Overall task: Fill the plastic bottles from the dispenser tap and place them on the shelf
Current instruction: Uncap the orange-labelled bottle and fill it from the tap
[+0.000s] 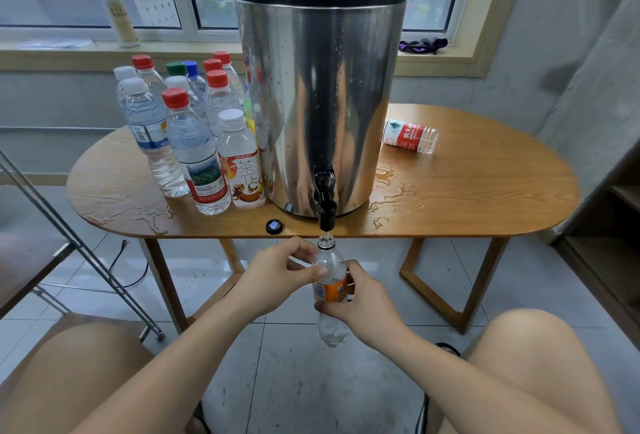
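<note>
A big steel dispenser [322, 94] stands on the wooden table [478, 191], its black tap [326, 206] hanging over the front edge. Directly under the tap I hold an uncapped clear bottle with an orange label [329, 290], upright, its mouth just below the spout. A little water sits in its bottom. My left hand [277, 272] grips the bottle's upper part near the neck. My right hand [360, 298] wraps its middle from the right. A black cap [274, 226] lies on the table edge left of the tap.
Several capped bottles [194, 128] stand grouped on the table's left. A red-labelled bottle [410, 136] lies on its side at the right, with water puddles [391, 187] around. A metal rack [79, 243] stands left, wooden shelving [609, 243] right. My knees frame the floor below.
</note>
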`<state>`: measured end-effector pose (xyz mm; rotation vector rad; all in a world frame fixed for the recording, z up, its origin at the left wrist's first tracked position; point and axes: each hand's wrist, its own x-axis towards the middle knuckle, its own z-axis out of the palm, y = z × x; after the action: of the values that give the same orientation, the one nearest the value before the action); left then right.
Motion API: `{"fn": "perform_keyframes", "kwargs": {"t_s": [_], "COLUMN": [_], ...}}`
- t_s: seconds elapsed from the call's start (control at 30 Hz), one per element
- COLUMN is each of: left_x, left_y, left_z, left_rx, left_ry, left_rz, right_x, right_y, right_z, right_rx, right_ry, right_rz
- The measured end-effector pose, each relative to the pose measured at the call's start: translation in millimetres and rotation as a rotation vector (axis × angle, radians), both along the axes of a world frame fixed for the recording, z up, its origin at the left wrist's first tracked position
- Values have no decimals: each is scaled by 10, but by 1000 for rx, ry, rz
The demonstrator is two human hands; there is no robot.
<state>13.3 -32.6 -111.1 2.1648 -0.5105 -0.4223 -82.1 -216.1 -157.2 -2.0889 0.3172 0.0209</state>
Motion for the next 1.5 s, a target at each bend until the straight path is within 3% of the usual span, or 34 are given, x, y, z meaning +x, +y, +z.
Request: {"fn": "perform_keyframes", "kwargs": {"t_s": [1.5], "left_x": [15], "left_y": [-7], "left_z": [-32], "left_rx": [4], "left_ry": [2], "left_rz": [5], "right_x": [1], "right_y": [3], "right_z": [7], "right_rx": [-8], "right_ry": [-2], "right_rz": [3]}}
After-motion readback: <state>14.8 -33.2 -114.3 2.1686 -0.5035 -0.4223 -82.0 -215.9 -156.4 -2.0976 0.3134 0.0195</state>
